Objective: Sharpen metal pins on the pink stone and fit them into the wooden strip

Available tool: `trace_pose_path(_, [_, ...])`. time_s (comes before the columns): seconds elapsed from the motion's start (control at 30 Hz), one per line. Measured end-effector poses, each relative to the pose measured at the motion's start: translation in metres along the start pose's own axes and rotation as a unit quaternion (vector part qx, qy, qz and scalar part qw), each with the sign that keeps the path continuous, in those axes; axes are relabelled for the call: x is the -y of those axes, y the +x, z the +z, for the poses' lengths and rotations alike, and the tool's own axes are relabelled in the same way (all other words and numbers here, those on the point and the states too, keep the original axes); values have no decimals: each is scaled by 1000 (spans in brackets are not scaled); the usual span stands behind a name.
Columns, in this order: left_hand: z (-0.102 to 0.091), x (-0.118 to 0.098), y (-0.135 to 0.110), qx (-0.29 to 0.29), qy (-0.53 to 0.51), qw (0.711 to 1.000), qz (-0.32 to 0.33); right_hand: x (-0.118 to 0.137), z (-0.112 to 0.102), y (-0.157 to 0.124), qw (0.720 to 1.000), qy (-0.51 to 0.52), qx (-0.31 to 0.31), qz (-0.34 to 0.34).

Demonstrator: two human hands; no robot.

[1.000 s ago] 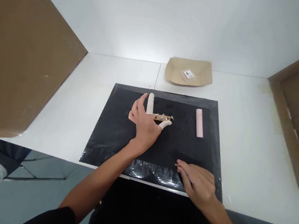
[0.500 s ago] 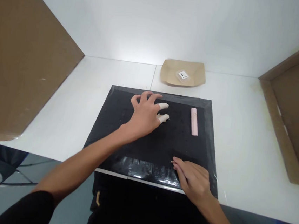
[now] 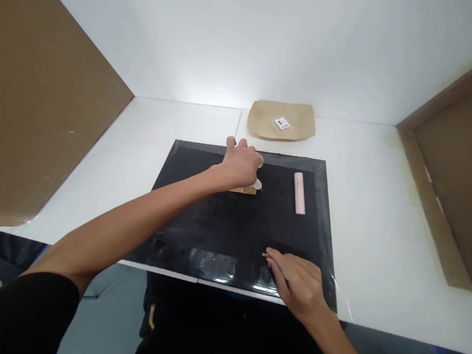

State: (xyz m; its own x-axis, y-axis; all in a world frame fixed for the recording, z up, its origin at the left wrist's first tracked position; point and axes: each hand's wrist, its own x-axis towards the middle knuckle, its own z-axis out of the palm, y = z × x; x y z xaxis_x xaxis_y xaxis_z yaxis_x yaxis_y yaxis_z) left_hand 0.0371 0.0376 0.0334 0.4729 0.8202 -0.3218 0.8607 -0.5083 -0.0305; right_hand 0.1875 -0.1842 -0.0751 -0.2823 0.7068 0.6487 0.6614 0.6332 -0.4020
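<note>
On the far half of the black mat (image 3: pixel 214 225), my left hand (image 3: pixel 241 163) is bent over a flat gold-coloured piece (image 3: pixel 243 190). White covers sit on its thumb and index finger. The covered thumb is at the piece's right end, and the curled fingers hide most of it. My right hand (image 3: pixel 298 283) rests near the mat's front right, fingers closed around a thin stick-like thing (image 3: pixel 264 254) whose short pale end pokes out to the left. Between the hands and to the right lies a long pale pink bar (image 3: pixel 299 193).
Behind the mat stands a brown paper tray (image 3: pixel 261 125) with a small clear, labelled case (image 3: pixel 281 124) in it. Brown panels flank the white table (image 3: pixel 376 213) on the left (image 3: pixel 39 97) and right (image 3: pixel 437 213). A white wall (image 3: pixel 248 44) closes the back.
My left hand's fingers have drawn in from a spread pose, and the gold-coloured piece now shows beneath it. My right hand keeps its grip. The view has shifted slightly.
</note>
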Motion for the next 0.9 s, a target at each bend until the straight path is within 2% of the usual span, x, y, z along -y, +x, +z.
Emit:
trace_pose_path(0.17, [11,1,1,4,-1,1000,-1,-1,0,-1,1000,-4,5,-1])
trace_pose_path(0.73, [16,-4,-1,-59,-5,998,26,0,-1,0,1000,1,-1,5])
trace_pose_path(0.9, [14,-6,-1,-26,15,999,31,0,-2,0,1000,-6,6,6])
